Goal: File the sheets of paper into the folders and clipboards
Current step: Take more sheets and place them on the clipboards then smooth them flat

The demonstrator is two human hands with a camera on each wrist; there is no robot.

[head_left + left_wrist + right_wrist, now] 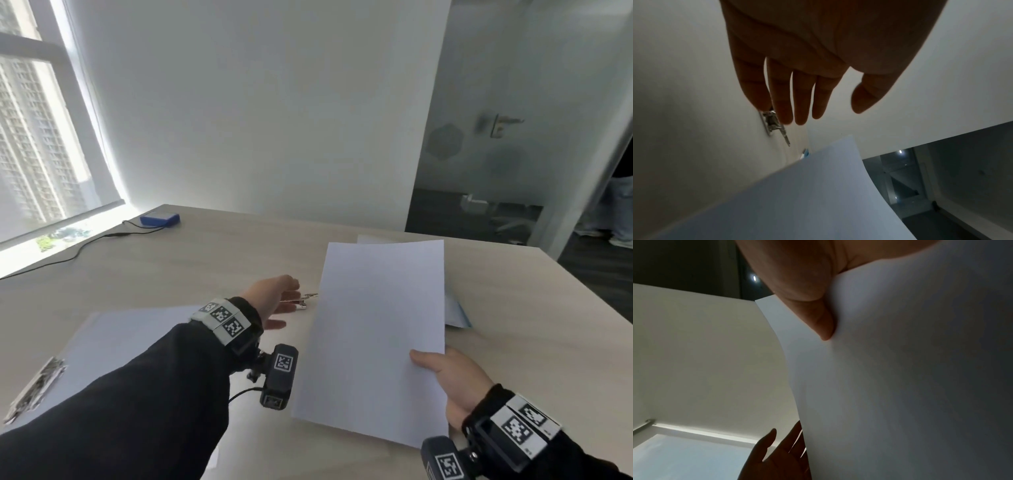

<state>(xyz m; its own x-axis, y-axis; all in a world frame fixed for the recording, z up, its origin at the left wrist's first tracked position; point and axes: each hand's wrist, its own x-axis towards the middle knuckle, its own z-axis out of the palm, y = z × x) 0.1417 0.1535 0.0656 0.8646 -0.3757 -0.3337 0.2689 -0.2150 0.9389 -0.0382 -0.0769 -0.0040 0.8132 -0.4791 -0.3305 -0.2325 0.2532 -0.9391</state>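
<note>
My right hand (432,364) pinches a blank white sheet (376,325) by its near right edge and holds it above the table, thumb on top. The right wrist view shows that thumb (818,316) pressed on the sheet (900,386). My left hand (286,305) reaches forward with straight fingers (801,105) over a small metal clip (304,302) lying on the table just left of the sheet; I cannot tell if they touch it. A clipboard (120,342) with a metal clamp (37,387) lies at the near left under my left forearm.
More sheets and a blue folder (457,313) lie partly hidden behind the held sheet at the right. A blue box (159,218) with a black cable (78,250) sits at the far left by the window. The table's right edge (582,291) borders dark floor.
</note>
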